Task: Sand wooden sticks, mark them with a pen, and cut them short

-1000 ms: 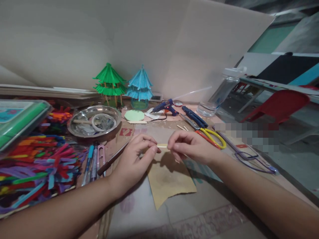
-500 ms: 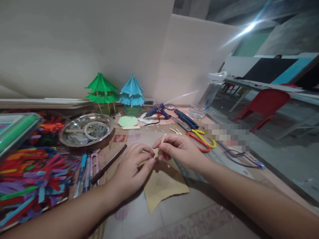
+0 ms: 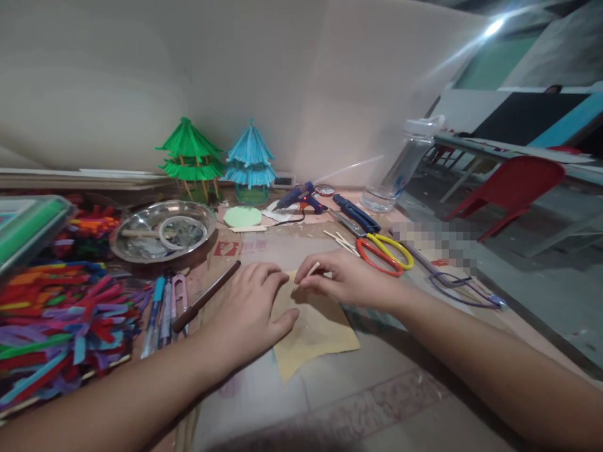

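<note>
A piece of yellow-brown sandpaper-like sheet (image 3: pixel 320 333) with a ragged lower edge lies on the covered tabletop under both hands. Between the thumb and fingers of my right hand (image 3: pixel 336 276) is a short, thin wooden stick (image 3: pixel 312 270), its lower end close to the sheet. My left hand (image 3: pixel 254 301) rests at the sheet's left side, thumb and fingers apart, holding nothing. Several loose wooden sticks (image 3: pixel 342 241) lie beyond my right hand, beside the scissors (image 3: pixel 381 254) with red and yellow handles.
Behind stand a green paper-roofed model (image 3: pixel 188 157), a blue one (image 3: pixel 251 163), a glue gun (image 3: pixel 301 198), a utility knife (image 3: pixel 357 213) and a clear bottle (image 3: pixel 400 166). To the left are a metal dish (image 3: pixel 141 251), pens (image 3: pixel 157 307), a brown marker (image 3: pixel 207 295) and colourful strips (image 3: pixel 61 326).
My left hand has let go of the stick and opened, drawing slightly left. My right hand keeps the stick, now tilted lower over the sheet. The view has shifted a little.
</note>
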Tool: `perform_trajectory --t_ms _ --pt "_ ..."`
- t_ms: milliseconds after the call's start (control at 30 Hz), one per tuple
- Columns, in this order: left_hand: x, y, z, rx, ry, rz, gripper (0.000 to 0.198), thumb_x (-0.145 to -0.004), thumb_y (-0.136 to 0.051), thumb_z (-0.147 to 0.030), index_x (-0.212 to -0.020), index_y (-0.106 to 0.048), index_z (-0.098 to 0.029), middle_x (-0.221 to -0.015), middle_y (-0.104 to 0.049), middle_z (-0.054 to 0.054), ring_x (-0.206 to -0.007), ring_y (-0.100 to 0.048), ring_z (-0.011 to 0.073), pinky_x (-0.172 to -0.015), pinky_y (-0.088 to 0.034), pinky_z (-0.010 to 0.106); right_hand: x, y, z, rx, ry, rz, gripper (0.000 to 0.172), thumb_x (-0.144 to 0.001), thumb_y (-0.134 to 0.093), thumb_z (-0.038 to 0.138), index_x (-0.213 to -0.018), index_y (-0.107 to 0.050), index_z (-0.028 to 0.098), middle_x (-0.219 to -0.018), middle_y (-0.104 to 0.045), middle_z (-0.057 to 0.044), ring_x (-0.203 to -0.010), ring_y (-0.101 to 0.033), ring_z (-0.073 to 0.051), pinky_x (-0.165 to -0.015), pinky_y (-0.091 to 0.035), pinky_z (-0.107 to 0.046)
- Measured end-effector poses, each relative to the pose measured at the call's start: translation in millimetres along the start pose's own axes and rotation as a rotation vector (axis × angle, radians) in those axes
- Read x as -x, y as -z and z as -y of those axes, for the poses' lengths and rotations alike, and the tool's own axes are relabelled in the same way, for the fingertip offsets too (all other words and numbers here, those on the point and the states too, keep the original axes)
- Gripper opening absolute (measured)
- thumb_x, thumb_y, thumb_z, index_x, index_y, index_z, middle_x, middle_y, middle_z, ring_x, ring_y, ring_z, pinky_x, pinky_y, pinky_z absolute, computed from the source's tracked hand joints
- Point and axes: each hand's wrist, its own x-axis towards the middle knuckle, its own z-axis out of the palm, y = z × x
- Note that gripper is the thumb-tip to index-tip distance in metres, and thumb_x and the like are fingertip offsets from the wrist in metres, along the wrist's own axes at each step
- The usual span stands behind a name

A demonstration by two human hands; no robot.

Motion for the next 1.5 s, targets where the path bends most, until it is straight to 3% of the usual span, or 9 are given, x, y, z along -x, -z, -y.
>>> perform_trajectory --t_ms 200,633,767,867,1000,1167,1333,1500 --pt "-1 -1.6 -1 -0.049 -0.004 0.034 0.038 -0.08 -0.062 -0.034 -0.113 -0.059 -0.016 -0.121 -0.06 0.013 -0.117 -0.052 0.0319 -0.099 -0.043 0.05 -4 -7 5 0.291 -0.063 0.011 0.008 -0.087 -0.058 0.013 -0.084 -0.063 0.018 -0.083 -0.075 -0.006 -0.077 -0.068 -0.018 -0.069 -0.045 -0.027" --pt "0 -3.5 -2 -0.076 -0.012 0.054 0.036 -0.082 -0.059 -0.034 -0.112 -0.059 -0.015 -0.122 -0.059 0.013 -0.119 -0.05 0.0319 -0.102 -0.04 0.05 -4 -7 2 0.345 0.024 0.062 0.01 -0.09 -0.052 0.017 -0.085 -0.06 0.018 -0.086 -0.073 -0.006 -0.076 -0.064 -0.017 -0.068 -0.04 -0.025" --pt "0 -3.5 -1 -0.067 -0.006 0.034 0.037 -0.082 -0.059 -0.035 -0.113 -0.058 -0.015 -0.122 -0.059 0.013 -0.118 -0.051 0.0316 -0.101 -0.041 0.05 -4 -9 3 0.43 -0.03 0.029 0.007 -0.088 -0.055 0.018 -0.083 -0.061 0.018 -0.08 -0.071 -0.006 -0.072 -0.062 -0.018 -0.064 -0.038 -0.025" --pt "0 -2.9 -2 -0.065 -0.008 0.052 0.034 -0.082 -0.059 -0.035 -0.109 -0.059 -0.014 -0.12 -0.06 0.014 -0.117 -0.051 0.0319 -0.101 -0.041 0.05 -3 -10 2 0.338 0.012 0.056 0.011 -0.09 -0.052 0.017 -0.082 -0.06 0.018 -0.081 -0.071 -0.006 -0.072 -0.062 -0.016 -0.066 -0.04 -0.025" --pt "0 -3.3 -2 -0.052 -0.001 0.041 0.035 -0.081 -0.06 -0.035 -0.111 -0.059 -0.016 -0.12 -0.06 0.013 -0.117 -0.051 0.0319 -0.101 -0.041 0.05 -2 -8 0 0.292 0.005 -0.016 0.012 -0.09 -0.052 0.015 -0.083 -0.06 0.019 -0.08 -0.072 -0.004 -0.073 -0.063 -0.016 -0.067 -0.041 -0.025" --pt "1 -3.9 -2 -0.042 -0.019 0.043 0.033 -0.082 -0.061 -0.034 -0.107 -0.06 -0.014 -0.118 -0.06 0.014 -0.116 -0.051 0.032 -0.101 -0.042 0.051 -2 -12 -2 0.225 0.062 0.047 0.015 -0.091 -0.05 0.018 -0.079 -0.059 0.019 -0.077 -0.07 -0.004 -0.069 -0.062 -0.015 -0.066 -0.043 -0.025" --pt "4 -3.1 -2 -0.004 0.007 0.017 0.036 -0.08 -0.063 -0.032 -0.113 -0.059 -0.015 -0.119 -0.06 0.012 -0.116 -0.052 0.0316 -0.101 -0.043 0.052 -4 -19 -11 0.238 0.123 -0.077 0.016 -0.092 -0.047 0.021 -0.081 -0.058 0.019 -0.079 -0.071 -0.006 -0.07 -0.064 -0.017 -0.066 -0.044 -0.027" --pt "6 -2.0 -2 0.041 0.029 0.033 0.037 -0.08 -0.065 -0.036 -0.111 -0.059 -0.018 -0.119 -0.06 0.011 -0.115 -0.052 0.0306 -0.1 -0.044 0.051 -3 -18 -15 0.064 0.09 -0.066 0.03 -0.099 -0.039 0.03 -0.077 -0.056 0.021 -0.074 -0.072 -0.005 -0.07 -0.068 -0.016 -0.067 -0.048 -0.026"
